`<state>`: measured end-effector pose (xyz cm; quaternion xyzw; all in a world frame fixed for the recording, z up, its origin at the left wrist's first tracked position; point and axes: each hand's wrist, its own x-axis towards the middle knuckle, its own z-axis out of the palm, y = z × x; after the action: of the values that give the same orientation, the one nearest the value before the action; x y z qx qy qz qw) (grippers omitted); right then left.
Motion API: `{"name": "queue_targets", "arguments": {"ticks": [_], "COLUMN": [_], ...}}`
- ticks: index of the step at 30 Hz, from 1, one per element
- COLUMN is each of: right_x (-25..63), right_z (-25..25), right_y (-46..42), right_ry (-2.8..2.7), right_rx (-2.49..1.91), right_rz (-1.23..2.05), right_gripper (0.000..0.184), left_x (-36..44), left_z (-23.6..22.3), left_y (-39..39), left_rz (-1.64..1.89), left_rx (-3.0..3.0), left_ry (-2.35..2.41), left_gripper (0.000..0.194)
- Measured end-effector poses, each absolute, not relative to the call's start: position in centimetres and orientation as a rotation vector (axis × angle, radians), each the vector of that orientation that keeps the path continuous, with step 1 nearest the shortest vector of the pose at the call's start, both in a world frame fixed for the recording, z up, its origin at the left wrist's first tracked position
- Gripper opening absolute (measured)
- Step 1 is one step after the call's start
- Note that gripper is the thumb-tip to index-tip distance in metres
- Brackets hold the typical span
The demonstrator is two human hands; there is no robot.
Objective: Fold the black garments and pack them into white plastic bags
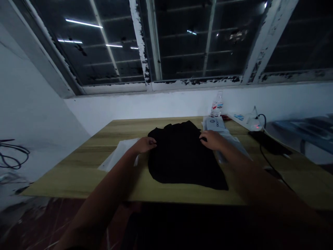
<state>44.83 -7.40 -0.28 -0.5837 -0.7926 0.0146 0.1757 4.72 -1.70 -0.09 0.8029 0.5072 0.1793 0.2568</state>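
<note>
On the wooden table [75, 173] at frame centre, my left grip [145, 144] and right grip [212, 139] pinch black cloth [183, 158] by its sides.

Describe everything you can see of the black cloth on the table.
The black cloth looks soft, plain and matte, with no print visible in this dim light. It lies spread on the wood-grained table, its far edge uneven, its near left side rounded and its near right corner pointed. The left hand has its fingers at the left edge, the right hand at the right edge, both toward the far end; how firmly they grip is unclear.
</note>
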Motion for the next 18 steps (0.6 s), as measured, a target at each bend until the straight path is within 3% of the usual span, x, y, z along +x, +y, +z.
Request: {"name": "queue_targets", "arguments": {"ticks": [4,8,12,18], "right_x": [46.1,48.6,49.5,47.1], "right_z": [1.5,4.6,6.6,3.9], "right_y": [-7.7,-10.2,-12.4,-11.0], "right_ry": [-2.031,-1.915,-2.083,-2.410], "right_rx": [-1.589,-1.244,-1.054,-1.485], "right_rz": [0.147,0.709,1.101,0.853], "right_gripper": [0.023,0.045,0.065,0.049], "left_x": [3.8,2.0,1.2,2.2], "left_z": [0.9,3.1,4.1,2.7], "left_y": [-1.8,-2.7,-3.4,-3.1], "left_rz": [0.828,1.073,0.866,0.226], "left_rx": [2.048,1.956,2.007,2.241], "left_ry": [1.290,0.957,0.846,1.153], "left_gripper": [0.041,0.037,0.045,0.063]}}
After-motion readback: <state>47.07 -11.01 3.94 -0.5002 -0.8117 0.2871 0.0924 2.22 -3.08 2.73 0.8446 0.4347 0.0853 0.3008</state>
